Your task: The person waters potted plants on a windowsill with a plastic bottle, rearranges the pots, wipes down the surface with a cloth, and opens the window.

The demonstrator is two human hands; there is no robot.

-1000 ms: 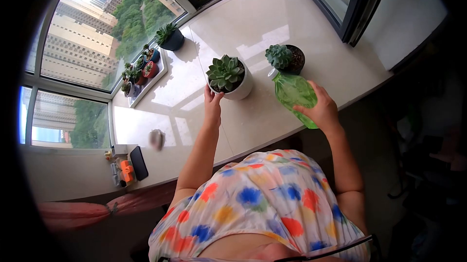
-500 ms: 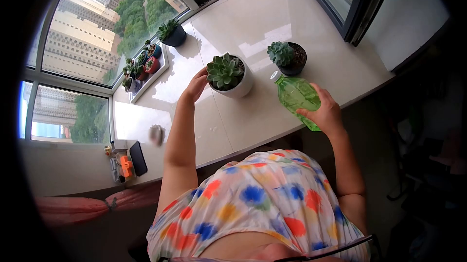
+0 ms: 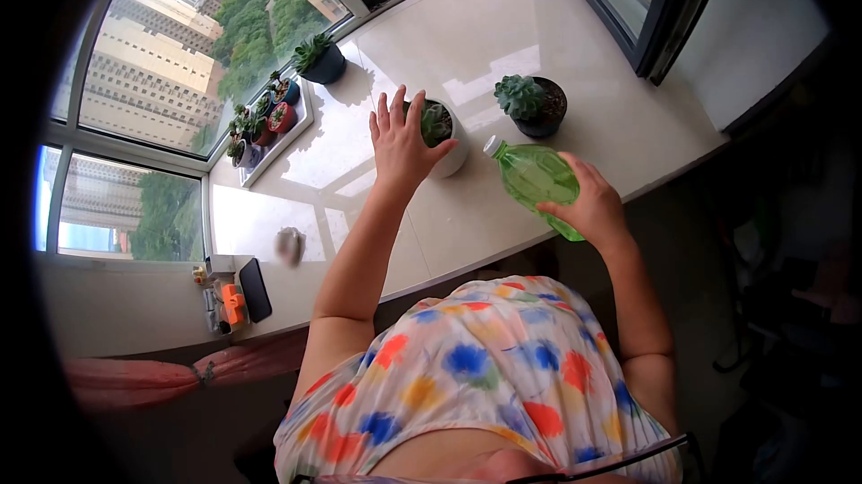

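Note:
My left hand [image 3: 404,138], fingers spread, is over the succulent [image 3: 436,123] in a white pot [image 3: 453,157] and hides most of the plant. Whether it touches the leaves I cannot tell. In my right hand [image 3: 593,201] is a translucent green bottle [image 3: 537,177] with a white cap, tilted so the cap points up and left toward the white pot. Just beyond the bottle stands a dark pot [image 3: 549,116] with a blue-green succulent [image 3: 518,98].
A white tray [image 3: 292,138] of several small potted plants lies along the window, near a dark potted succulent [image 3: 316,58]. At left are a phone [image 3: 255,291], an orange object [image 3: 233,303] and a blurred small item [image 3: 289,247]. An open window frame [image 3: 660,26] stands at right.
My left hand has moved from the white pot's left side to over its plant, fingers now spread. The bottle in my right hand has shifted slightly left.

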